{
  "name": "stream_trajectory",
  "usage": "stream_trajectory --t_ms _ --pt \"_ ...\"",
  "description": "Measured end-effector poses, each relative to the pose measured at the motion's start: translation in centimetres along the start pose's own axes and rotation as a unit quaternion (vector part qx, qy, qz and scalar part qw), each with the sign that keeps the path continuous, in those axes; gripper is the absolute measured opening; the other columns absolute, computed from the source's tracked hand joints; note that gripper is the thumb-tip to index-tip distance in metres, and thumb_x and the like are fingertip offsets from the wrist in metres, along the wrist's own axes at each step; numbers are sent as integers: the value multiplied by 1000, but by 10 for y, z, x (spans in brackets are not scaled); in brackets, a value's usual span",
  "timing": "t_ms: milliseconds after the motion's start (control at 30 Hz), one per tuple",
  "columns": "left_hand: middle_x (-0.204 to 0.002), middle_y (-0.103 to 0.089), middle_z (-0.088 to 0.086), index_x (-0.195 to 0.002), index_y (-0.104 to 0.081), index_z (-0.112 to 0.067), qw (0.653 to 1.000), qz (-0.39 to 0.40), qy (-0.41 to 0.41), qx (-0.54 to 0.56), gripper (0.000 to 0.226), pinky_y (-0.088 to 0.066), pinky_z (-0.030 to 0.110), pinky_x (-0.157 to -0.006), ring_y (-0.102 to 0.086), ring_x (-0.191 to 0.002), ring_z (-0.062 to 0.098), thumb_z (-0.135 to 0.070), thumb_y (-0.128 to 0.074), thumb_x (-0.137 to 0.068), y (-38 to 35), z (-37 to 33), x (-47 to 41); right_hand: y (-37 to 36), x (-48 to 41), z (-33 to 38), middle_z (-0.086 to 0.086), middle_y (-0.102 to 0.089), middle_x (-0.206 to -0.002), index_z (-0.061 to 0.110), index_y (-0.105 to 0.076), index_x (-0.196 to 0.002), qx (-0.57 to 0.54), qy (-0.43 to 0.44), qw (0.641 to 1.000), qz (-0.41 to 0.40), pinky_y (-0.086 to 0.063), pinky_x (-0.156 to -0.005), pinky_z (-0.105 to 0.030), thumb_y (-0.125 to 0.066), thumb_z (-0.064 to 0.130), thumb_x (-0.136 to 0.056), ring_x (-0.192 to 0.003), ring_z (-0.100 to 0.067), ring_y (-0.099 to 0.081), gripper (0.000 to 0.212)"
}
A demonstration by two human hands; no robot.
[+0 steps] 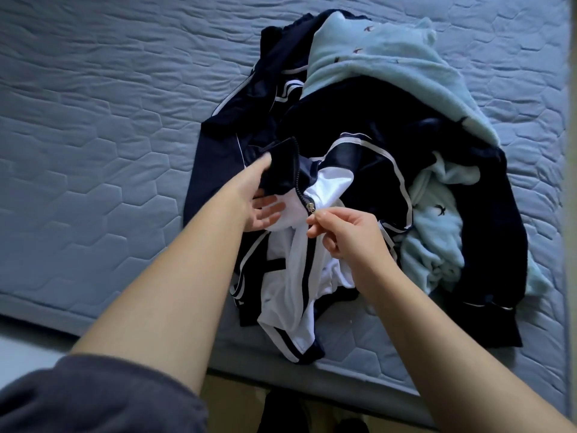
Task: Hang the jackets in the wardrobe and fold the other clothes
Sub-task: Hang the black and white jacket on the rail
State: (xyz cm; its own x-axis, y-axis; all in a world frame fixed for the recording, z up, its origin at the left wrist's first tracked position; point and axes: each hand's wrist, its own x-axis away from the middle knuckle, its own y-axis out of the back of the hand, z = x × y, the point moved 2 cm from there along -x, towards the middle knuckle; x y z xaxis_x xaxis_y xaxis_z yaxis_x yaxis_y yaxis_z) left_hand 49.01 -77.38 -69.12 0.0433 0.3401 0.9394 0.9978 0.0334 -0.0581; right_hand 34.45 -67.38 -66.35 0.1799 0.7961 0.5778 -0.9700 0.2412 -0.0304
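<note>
the navy and white jacket (299, 285) lies crumpled near the edge of the quilted mattress (93, 126), at about 6 o'clock of the clothes heap. the left hand (260, 195) grips its dark collar (281, 165), fingers curled beneath, at 9 o'clock of the zipper pull (311, 209). the right hand (346, 235) pinches that pull between thumb and forefinger from 4 o'clock. a pale blue fleece (374, 67) lies over the heap from 12 to 2 o'clock, with more of it, or perhaps a second piece, at 3 o'clock. dark navy garments (243, 114) spread at 10 o'clock.
</note>
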Motion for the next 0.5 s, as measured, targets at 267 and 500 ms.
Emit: stream_trajectory --t_ms 267,500 --pt "-108 -60 14 -133 -34 -10 976 -82 -74 -186 85 -59 43 -67 -65 -88 27 -43 -79 -69 -29 -8 12 5 16 0 -3 -67 -64 6 -73 -77 57 14 998 0 -34 -44 -9 -56 11 -91 -42 0 -43 22" --pt "-76 -63 20 -94 -57 0 979 5 -172 108 31 -59 42 -71 -66 -72 31 13 -36 -76 -7 -3 35 7 33 0 -3 -68 -63 11 -71 -69 77 -29 997 12 -33 -42 -10 -57 10 -89 -44 -4 -44 24"
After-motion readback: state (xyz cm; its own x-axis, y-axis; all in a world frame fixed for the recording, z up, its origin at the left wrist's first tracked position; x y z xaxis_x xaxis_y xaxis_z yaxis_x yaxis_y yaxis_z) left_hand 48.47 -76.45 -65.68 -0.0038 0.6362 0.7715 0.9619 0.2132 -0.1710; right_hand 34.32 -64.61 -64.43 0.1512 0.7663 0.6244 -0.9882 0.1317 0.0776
